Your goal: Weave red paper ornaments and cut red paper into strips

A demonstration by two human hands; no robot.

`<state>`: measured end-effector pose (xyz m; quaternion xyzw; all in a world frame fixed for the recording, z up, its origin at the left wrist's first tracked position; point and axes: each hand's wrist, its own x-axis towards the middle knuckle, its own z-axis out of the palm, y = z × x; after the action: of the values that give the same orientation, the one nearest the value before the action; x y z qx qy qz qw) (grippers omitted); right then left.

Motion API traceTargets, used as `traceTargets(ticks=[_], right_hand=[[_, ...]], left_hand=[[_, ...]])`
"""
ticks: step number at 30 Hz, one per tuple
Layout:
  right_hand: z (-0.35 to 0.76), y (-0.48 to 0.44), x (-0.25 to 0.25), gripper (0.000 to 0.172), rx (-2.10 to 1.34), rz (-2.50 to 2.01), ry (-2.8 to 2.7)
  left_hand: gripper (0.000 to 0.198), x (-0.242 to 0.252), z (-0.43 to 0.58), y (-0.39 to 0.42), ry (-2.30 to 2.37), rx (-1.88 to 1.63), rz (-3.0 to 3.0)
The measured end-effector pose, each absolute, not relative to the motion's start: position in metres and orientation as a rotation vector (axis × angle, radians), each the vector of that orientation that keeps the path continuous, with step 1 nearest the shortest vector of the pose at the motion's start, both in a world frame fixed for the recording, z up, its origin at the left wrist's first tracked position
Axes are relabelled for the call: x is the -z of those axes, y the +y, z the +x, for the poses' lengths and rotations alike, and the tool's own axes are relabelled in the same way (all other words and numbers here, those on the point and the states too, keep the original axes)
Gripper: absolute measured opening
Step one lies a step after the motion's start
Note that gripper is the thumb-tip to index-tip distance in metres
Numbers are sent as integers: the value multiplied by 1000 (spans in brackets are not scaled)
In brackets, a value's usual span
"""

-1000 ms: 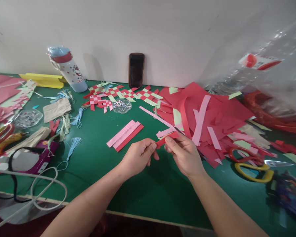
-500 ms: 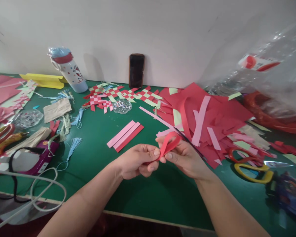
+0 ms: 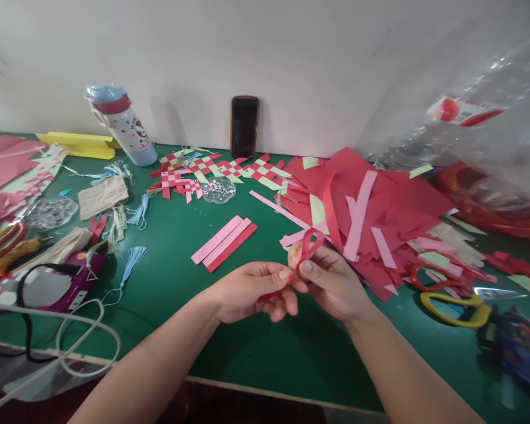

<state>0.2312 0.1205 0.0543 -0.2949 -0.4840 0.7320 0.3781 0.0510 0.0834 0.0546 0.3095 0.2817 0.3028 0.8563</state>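
Left-hand grip [image 3: 251, 291] and right-hand grip [image 3: 331, 281] are both closed on one thin red paper strip [image 3: 307, 237], held up in the air over the green counter [image 3: 247, 353], in from the front edge and just off the lower-left corner of the red paper pile [image 3: 393, 206]. Right thumb and fingers pinch the strip where it crosses itself; left fingers hold the lower length, and its tail hangs out below them. The strip is bent into a narrow upright loop above the right thumb, with no clear crease visible, though the pinch point is partly hidden by fingers. For a clean loop, a light, steady pinch at the crossing seems best, with the curve left rounded and not pressed flat, and the two layers kept lined up. Three flat strips [image 3: 224, 242], pink and red, lie side by side on the counter left of the hands. Behind them are woven red-and-pale-green paper mats [image 3: 221, 169] and a clear bead tray [image 3: 218, 190]. Yellow-handled scissors [image 3: 454, 312] lie right of the pile
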Motion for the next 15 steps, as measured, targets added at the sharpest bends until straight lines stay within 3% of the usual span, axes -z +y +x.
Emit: traceTargets(ticks=[6, 15], right_hand=[[229, 125, -55, 33, -1713, -919, -1102], [225, 125, -47, 30, -1559, -1000, -1027]], left_hand=[[42, -52, 58, 84, 800, -973, 862], [36, -49, 63, 83, 822, -880, 1001]])
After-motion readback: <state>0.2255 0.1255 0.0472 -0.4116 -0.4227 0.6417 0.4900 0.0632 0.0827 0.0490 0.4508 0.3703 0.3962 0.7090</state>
